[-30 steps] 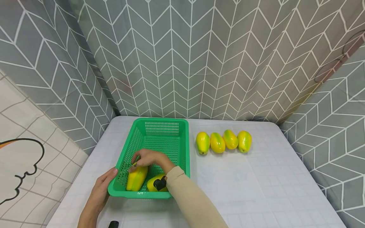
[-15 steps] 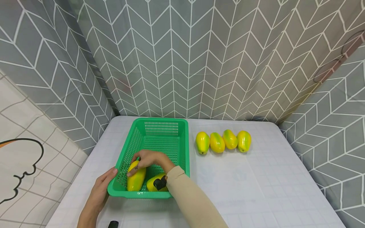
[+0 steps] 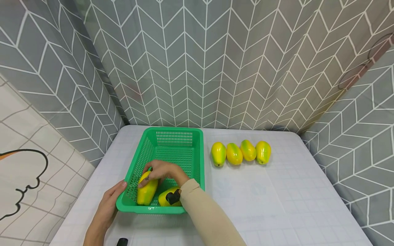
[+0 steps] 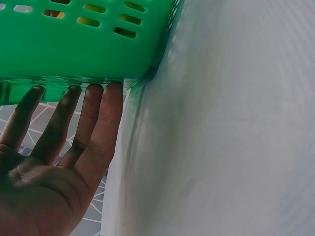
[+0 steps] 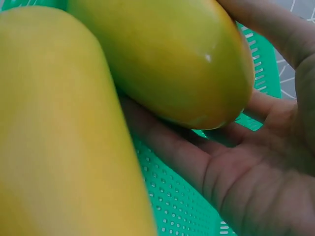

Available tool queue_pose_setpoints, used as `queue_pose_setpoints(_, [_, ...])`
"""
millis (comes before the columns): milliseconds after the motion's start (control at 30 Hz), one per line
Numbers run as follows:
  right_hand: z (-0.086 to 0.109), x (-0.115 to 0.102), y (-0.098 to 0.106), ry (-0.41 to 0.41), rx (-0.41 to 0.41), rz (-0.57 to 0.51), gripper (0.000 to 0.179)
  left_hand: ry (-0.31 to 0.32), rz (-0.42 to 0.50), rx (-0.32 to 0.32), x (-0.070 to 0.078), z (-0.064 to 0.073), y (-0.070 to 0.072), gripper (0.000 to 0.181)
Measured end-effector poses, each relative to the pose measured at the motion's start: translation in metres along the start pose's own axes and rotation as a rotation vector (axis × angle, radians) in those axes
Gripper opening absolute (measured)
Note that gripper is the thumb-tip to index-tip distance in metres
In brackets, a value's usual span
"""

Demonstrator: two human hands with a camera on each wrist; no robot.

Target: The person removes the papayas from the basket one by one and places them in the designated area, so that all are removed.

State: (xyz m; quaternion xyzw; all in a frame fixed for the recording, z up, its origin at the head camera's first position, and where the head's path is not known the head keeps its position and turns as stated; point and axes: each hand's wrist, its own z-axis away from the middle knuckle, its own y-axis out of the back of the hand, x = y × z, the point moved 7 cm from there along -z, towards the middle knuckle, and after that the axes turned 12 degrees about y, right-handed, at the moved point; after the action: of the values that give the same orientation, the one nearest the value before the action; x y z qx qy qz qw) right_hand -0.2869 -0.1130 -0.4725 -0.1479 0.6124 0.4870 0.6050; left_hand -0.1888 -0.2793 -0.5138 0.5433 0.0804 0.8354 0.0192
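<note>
A green perforated basket stands at the table's left, with two yellow-green papayas at its near end. My right hand reaches in and grips the left papaya near its far end. In the right wrist view the thumb and fingers of the right hand lie on opposite sides of that papaya. The other papaya lies beside it, partly hidden under my right wrist. My left hand touches the basket's near left corner. Its fingers look nearly straight, their tips against the basket.
Several more papayas lie in a row right of the basket, on the white-covered table. Patterned grey curtains hang behind and at the sides. A small black object shows at the bottom edge.
The papaya in my right hand has shifted slightly, and my fingers have moved from its far tip toward its side. The left hand and basket have stayed nearly still.
</note>
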Motion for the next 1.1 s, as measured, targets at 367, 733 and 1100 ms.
queue_pose_setpoints(367, [-0.002, -0.004, 0.011, 0.022, 0.079, 0.005, 0.045, -0.005, 0.015, 0.003, 0.000, 0.000, 0.001, 0.067])
queue_pose_setpoints(733, [0.004, -0.006, 0.024, 0.028, 0.132, -0.083, 0.046, -0.006, 0.016, 0.012, 0.000, -0.002, 0.000, 0.066])
queue_pose_setpoints(1100, [0.011, -0.005, 0.044, 0.074, 0.178, -0.114, 0.054, -0.001, 0.014, 0.035, -0.003, -0.002, 0.002, 0.066])
